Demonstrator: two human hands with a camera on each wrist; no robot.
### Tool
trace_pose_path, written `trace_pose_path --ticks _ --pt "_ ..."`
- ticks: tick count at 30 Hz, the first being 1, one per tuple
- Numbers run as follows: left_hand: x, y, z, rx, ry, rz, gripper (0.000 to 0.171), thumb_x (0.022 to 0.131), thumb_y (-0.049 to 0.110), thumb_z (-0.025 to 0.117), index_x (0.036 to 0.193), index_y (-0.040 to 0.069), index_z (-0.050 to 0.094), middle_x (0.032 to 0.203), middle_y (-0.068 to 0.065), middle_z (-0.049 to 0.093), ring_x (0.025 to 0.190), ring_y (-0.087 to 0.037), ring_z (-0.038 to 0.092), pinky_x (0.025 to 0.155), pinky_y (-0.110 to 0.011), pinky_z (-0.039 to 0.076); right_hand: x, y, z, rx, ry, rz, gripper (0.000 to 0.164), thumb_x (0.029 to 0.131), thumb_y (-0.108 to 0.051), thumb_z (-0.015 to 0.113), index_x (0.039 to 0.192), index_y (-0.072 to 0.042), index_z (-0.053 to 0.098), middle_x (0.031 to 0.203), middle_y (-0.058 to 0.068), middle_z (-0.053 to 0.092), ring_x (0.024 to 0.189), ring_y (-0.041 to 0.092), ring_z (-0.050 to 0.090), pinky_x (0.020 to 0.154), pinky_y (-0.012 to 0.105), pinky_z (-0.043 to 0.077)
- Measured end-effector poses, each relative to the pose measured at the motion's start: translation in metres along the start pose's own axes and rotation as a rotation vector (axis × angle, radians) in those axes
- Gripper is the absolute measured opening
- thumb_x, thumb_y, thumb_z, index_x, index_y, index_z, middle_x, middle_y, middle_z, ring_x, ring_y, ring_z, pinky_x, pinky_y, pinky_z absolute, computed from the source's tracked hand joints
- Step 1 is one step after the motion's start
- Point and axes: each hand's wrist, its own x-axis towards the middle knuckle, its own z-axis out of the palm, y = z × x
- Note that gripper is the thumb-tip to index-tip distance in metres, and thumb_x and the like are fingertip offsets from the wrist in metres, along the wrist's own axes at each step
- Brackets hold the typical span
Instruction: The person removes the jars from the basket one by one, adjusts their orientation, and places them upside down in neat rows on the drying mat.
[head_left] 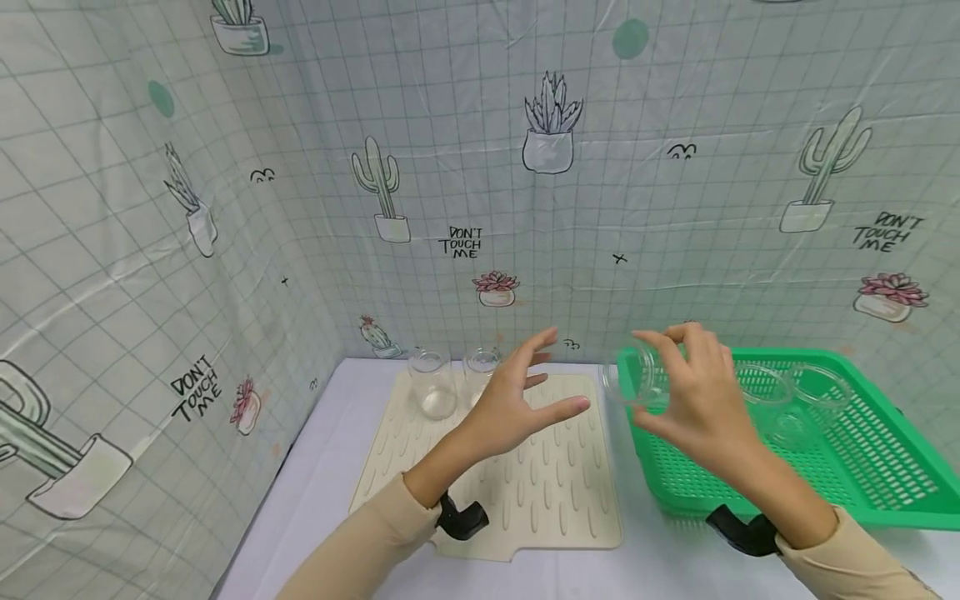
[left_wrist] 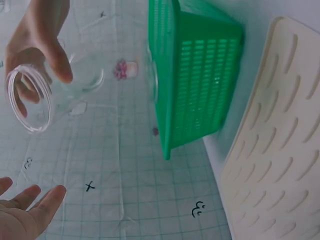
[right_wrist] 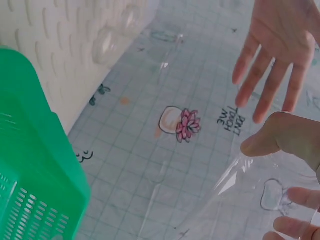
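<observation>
In the head view my right hand (head_left: pixel 705 392) grips a clear jar (head_left: pixel 628 383) between thumb and fingers. The jar lies on its side in the air, over the left edge of the green basket (head_left: pixel 750 510); its round mouth shows in the left wrist view, where the right hand (left_wrist: pixel 42 35) holds it from above. My left hand (head_left: pixel 506 404) is raised over the beige ridged mat (head_left: pixel 555 483), fingers spread and thumb apart, holding nothing. Behind it, two clear jars (head_left: pixel 433 387) stand upright at the mat's back left, one partly hidden by that hand.
More clear jars (head_left: pixel 821 387) are inside the basket on the right. The mat lies on a white table (head_left: pixel 300 508) left of the basket. A patterned cloth (head_left: pixel 540 225) with cactus drawings hangs at the back and left of the table.
</observation>
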Motion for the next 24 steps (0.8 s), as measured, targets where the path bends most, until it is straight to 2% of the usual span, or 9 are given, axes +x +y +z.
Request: trace_pose_path --ticks 11,17,24 --pt "0.015 0.003 0.019 -0.1 -0.021 -0.018 0.082 0.088 0.031 0.079 0.155 0.021 0.033 0.152 0.008 0.038 0.134 -0.013 0.044 0.103 -0.025 0.044 0.006 -0.009 0.015 -0.063 0.008 -0.062 0.079 0.052 -0.004 0.09 0.124 0.003 0.059 0.112 0.026 0.052 0.109 0.047 0.047 0.092 0.065 0.036" --pt "0.019 0.001 0.021 -0.151 -0.033 -0.014 0.076 0.088 0.026 0.079 0.152 0.017 0.039 0.15 0.004 0.041 0.134 -0.021 0.047 0.102 -0.026 0.045 0.008 -0.015 0.024 -0.098 0.027 -0.105 0.083 0.048 -0.004 0.095 0.123 0.004 0.059 0.113 0.027 0.051 0.111 0.05 0.046 0.092 0.065 0.036" --pt "0.021 -0.003 0.02 -0.167 -0.04 -0.05 0.073 0.089 0.022 0.078 0.151 0.018 0.04 0.145 -0.001 0.047 0.128 -0.019 0.054 0.101 -0.026 0.046 0.008 -0.021 0.03 -0.13 0.035 -0.125 0.08 0.05 0.0 0.092 0.123 0.003 0.059 0.114 0.029 0.051 0.109 0.051 0.046 0.091 0.063 0.036"
